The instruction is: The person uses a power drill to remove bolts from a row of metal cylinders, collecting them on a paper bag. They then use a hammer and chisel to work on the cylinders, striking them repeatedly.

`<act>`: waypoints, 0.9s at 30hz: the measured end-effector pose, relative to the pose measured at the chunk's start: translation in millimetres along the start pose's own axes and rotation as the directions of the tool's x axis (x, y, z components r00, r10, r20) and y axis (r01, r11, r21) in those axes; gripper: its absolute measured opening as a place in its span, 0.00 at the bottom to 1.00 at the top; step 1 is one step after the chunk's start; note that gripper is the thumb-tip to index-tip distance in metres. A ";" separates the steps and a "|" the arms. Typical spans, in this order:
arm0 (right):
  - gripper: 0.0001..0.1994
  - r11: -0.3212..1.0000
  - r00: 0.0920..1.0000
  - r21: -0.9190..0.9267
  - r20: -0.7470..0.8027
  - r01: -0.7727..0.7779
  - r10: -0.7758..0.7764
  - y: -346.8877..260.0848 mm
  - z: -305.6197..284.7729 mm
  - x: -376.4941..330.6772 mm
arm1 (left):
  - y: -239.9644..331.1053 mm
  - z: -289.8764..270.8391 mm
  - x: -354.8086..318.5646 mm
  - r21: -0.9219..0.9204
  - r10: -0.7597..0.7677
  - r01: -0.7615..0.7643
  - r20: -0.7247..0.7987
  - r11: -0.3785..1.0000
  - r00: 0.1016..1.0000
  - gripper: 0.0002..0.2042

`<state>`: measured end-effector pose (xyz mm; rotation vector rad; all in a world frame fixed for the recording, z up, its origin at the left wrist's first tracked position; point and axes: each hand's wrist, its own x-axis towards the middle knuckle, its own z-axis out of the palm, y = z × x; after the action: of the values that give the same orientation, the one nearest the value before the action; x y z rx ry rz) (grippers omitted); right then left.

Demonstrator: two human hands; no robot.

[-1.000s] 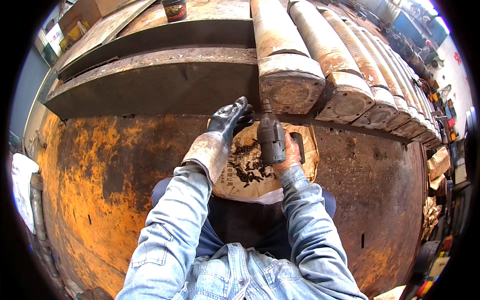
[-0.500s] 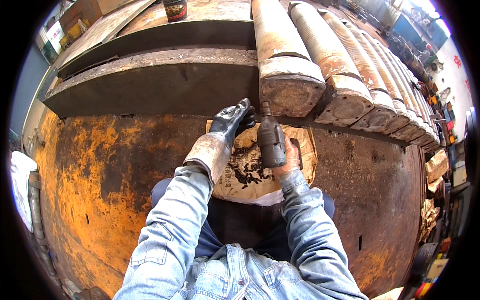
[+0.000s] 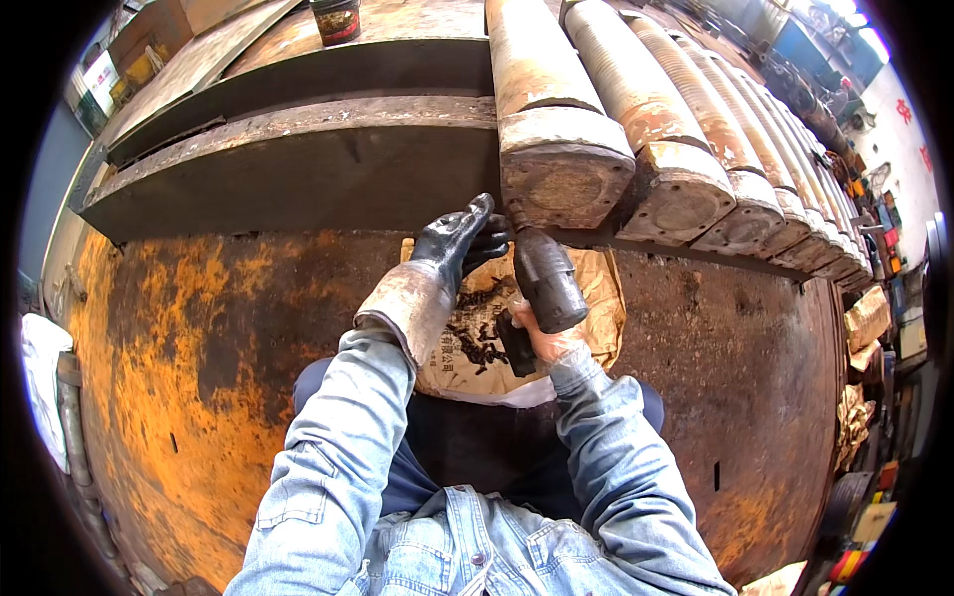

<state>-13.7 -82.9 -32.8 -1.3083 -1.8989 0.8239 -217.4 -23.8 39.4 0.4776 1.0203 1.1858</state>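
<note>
My right hand [image 3: 552, 343], in what looks like a thin clear glove, grips an impact wrench [image 3: 553, 283] by its black handle. The wrench's nose tilts up toward the square end flange [image 3: 566, 189] of the nearest ribbed tube; whether it touches cannot be told. Beside it, left of the nose, is my left hand [image 3: 459, 238] in a black-coated glove with a pale cuff. Its fingers are partly extended and I see nothing in them. Below both hands, a brown paper sack [image 3: 586, 353] lies flat with many small dark bolts [image 3: 482, 348] scattered on it.
More ribbed tubes with flanged ends [image 3: 686, 204] stand in a row to the right. Left of them runs a long dark steel beam [image 3: 298, 179]. A small dark bucket [image 3: 336, 22] sits behind it. The rusty orange-brown plate [image 3: 229, 397] spreads beneath me.
The wrench has turned: its rear end swung right and its black handle now shows on the left over the sack. My view shifted slightly; my left hand stays near the flange.
</note>
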 end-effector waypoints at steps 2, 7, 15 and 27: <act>0.18 1.000 1.000 -0.015 -0.003 0.016 -0.016 -0.7 -0.2 1.0 | -1.2 -1.7 3.3 0.003 0.007 -0.007 0.000 1.000 1.000 0.24; 0.17 0.996 0.997 -0.081 -0.054 0.043 -0.048 -15.9 -7.1 -0.4 | 6.3 4.0 -7.7 0.031 -0.047 0.046 0.026 0.998 0.999 0.21; 0.18 0.977 0.973 0.010 0.090 -0.214 0.212 -42.1 -26.0 -0.9 | -1.0 13.5 -0.8 -0.010 -0.046 0.046 0.010 0.999 0.999 0.20; 0.15 0.993 0.994 0.071 -0.059 0.092 -0.088 -58.8 -29.5 -9.4 | -12.2 28.1 3.3 -0.345 -0.092 0.237 0.387 0.908 0.917 0.21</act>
<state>-17.6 -105.6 29.6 -1.1805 -1.8526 0.7958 -187.1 -19.7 42.6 0.2727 0.4778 1.0596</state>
